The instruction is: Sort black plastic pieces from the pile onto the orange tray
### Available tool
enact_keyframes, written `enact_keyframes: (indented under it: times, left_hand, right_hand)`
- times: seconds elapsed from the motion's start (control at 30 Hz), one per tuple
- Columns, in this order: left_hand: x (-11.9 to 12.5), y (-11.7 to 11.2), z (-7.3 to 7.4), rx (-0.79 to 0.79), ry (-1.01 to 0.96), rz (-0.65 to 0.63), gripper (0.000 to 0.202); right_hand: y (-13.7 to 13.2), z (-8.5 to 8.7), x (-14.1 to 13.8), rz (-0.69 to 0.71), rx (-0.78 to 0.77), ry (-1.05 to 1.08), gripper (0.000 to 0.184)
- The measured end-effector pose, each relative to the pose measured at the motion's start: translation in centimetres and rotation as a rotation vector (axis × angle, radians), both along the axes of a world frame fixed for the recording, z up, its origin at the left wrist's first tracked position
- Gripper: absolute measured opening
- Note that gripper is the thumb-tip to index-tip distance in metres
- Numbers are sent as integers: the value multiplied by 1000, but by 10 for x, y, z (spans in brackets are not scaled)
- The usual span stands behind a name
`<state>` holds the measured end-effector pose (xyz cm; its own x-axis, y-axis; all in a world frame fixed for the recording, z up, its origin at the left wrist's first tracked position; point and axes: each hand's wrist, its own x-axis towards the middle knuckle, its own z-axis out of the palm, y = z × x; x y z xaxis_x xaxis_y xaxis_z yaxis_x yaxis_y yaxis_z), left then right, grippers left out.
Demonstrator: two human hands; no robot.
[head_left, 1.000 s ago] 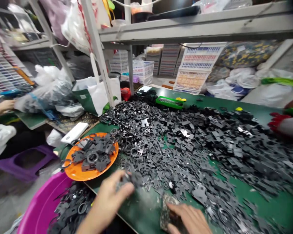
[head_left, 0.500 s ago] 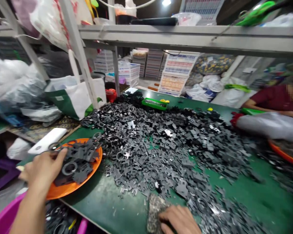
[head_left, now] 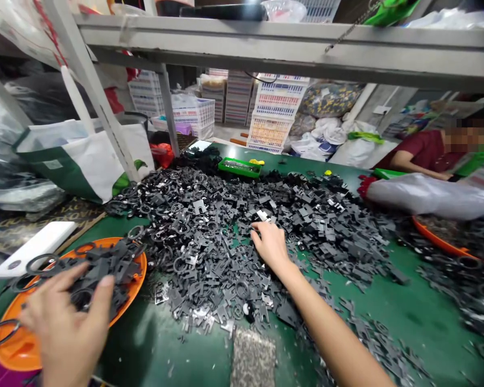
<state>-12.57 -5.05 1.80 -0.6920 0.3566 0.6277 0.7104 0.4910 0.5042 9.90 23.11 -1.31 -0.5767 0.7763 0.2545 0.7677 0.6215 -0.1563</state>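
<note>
A wide heap of small black plastic parts and rings [head_left: 234, 215] covers the green table [head_left: 387, 312]. My right hand [head_left: 271, 244] reaches into the middle of the heap, fingers curled down among the pieces; what they pinch is hidden. My left hand [head_left: 66, 322] hovers with fingers spread over the orange plate [head_left: 139, 269] at the near left, touching the black parts and rings piled on it. A grey speckled pad [head_left: 253, 357] lies on the table's near edge between my arms.
A white flat device [head_left: 36, 244] lies left of the plate, beside a white-and-green bag [head_left: 84, 156] and a slanted shelf post [head_left: 100, 107]. A green tray [head_left: 240, 167] sits at the far edge. At the right, a co-worker's sleeved arm [head_left: 427, 196] lies above another orange plate [head_left: 439, 242].
My right hand left the grey pad and reached forward into the heap. My left hand stayed at the orange plate, now spread over its parts. The view shifted right and down.
</note>
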Motion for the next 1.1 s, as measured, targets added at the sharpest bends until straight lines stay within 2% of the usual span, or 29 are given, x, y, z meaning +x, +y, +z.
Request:
enact_keyframes:
  times: [0.1,0.2,0.3,0.37,0.5,0.63,0.73,0.8,0.87,0.93,1.03,1.1]
  left_hand:
    - [40,17,-1,-25,88,-177,33]
    - [62,25,-14,-102,67,-371,21]
    - [70,26,-27,-130,0,-500,16]
    - [72,28,-31,-135,-73,-538,16]
    - [78,37,-32,-158,-247,-631,14]
    - [88,51,-31,-146,-504,-709,16]
    - [98,66,-29,-44,-848,-726,31]
    - [105,75,-28,44,-1096,-803,43]
    - [113,79,-26,85,-1237,-901,43]
    - [121,74,-28,43,-1156,-927,32]
    - [130,53,-40,-104,-727,-942,18]
    - [139,36,-55,-196,-435,-1058,22]
  right_hand:
    - [12,-6,-26,38,44,-57,24]
    - [14,-9,-37,68,45,-92,14]
    - [7,-6,-35,55,20,-59,18]
    - [-3,-2,-30,50,-12,-4,21]
    - [-26,1,-26,169,-179,83,18]
    - [-40,8,-19,215,-372,218,16]
    - [-58,17,-6,268,-516,338,19]
    - [-75,22,7,330,-611,386,20]
    - [-93,23,25,356,-683,439,19]
    - [-104,21,51,290,-707,516,20]
    - [-109,17,101,92,-638,530,21]
    - [-112,14,135,19,-568,384,20]
